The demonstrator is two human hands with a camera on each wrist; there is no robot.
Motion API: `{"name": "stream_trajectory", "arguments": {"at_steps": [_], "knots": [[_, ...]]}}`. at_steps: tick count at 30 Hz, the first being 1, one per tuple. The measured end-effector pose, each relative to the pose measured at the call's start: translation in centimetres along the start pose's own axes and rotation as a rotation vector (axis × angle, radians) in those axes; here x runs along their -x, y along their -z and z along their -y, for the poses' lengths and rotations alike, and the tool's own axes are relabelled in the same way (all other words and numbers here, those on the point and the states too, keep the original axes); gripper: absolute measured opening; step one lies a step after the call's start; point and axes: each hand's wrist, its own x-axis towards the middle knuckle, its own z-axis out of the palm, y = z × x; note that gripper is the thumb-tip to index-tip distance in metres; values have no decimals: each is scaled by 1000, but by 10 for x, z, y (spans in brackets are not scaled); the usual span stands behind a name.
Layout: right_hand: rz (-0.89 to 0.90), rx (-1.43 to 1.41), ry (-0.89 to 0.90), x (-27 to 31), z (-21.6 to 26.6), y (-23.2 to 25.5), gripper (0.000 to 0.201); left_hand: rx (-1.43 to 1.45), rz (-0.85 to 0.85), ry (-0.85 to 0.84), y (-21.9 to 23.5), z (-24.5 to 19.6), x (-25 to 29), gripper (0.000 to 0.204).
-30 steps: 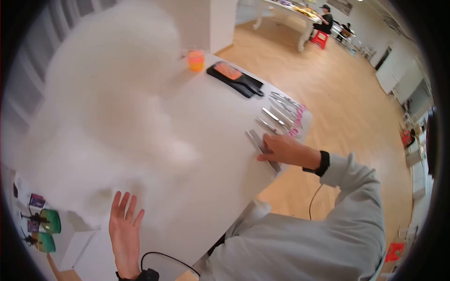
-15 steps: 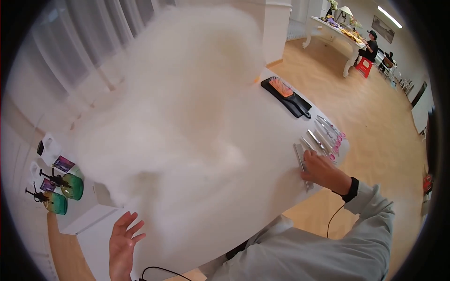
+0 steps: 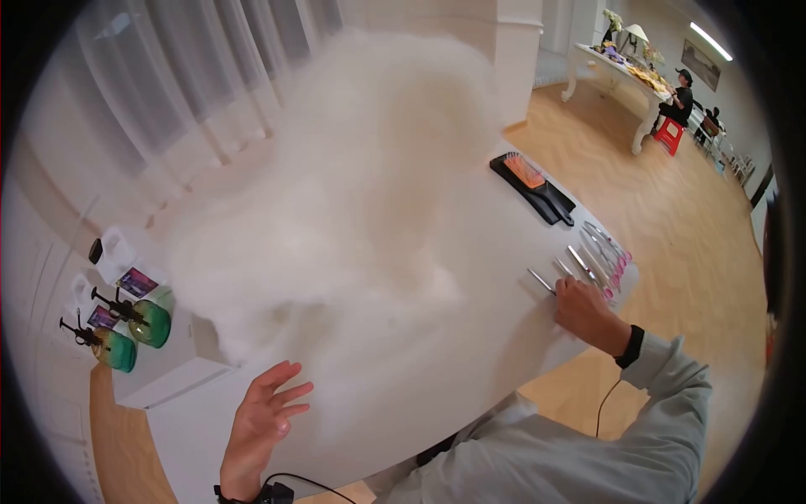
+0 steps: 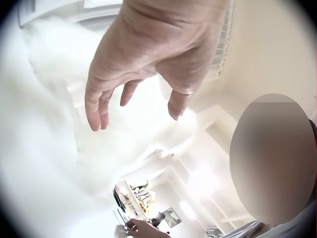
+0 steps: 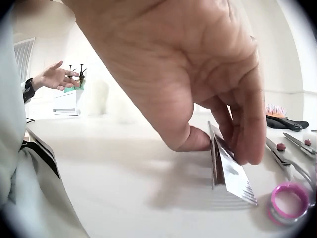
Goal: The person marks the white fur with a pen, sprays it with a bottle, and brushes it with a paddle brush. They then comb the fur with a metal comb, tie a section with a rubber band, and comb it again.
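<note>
My right hand [image 3: 588,312] is at the table's right side, pinching a metal comb [image 5: 233,173] between thumb and fingertips. In the right wrist view the comb stands tilted on edge, its teeth close over the white tabletop. Several scissors [image 3: 583,263] with pink finger rings lie beside this hand. My left hand [image 3: 264,416] hovers with relaxed, spread fingers and holds nothing. Beyond it rises a large white fluffy mass [image 3: 361,185], too blurred to make out its kind.
A brush with an orange pad [image 3: 526,170] lies on a black tray at the table's far edge. Two green spray bottles [image 3: 151,323] and white jugs [image 3: 119,254] stand at the left on a white box [image 3: 180,365]. Farther off, a person [image 3: 678,101] sits by another table.
The head view has turned left. The comb, earlier flat under my right fingers, is now pinched and tipped up. My left hand has turned, its fingers now pointing to the right.
</note>
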Motion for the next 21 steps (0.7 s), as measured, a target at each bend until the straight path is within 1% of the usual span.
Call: {"name": "stream_trajectory", "arguments": {"at_steps": [4, 6, 7, 9, 10, 12, 13, 15, 16, 18, 20, 21], "knots": [[-40, 45, -23, -8, -3, -7, 17, -11, 13, -56, -14, -15, -6, 87], [-76, -152, -19, -14, -8, -6, 17, -33, 44, -129, -19, -23, -10, 82], [-82, -152, -14, -16, -7, 1, 17, -35, 38, -133, -22, -27, -13, 82], [-205, -525, -96, -16, -2, 29, 14, -66, 54, -207, -28, -36, -19, 76], [-208, -526, -86, -18, 3, 46, 14, -68, 45, -209, -32, -41, -24, 76], [-483, -1004, -129, -19, 20, 85, 14, -89, 57, -251, -40, -50, -35, 68], [-649, -938, -44, -19, 30, 108, 16, -97, 49, -245, -45, -54, -42, 68], [-964, -809, 146, -22, 47, 145, 23, -48, 122, -327, -53, -59, -58, 55], [-1115, -741, 254, -25, 52, 159, 28, -62, 122, -319, -57, -62, -66, 55], [-1302, -622, 397, -31, 65, 189, 31, 16, 177, -367, -66, -66, -83, 46], [-1431, -404, 451, -40, 70, 215, 29, 27, 168, -370, -74, -67, -96, 44], [-1442, -407, 446, -45, 73, 224, 29, 53, 166, -357, -76, -67, -102, 43]]}}
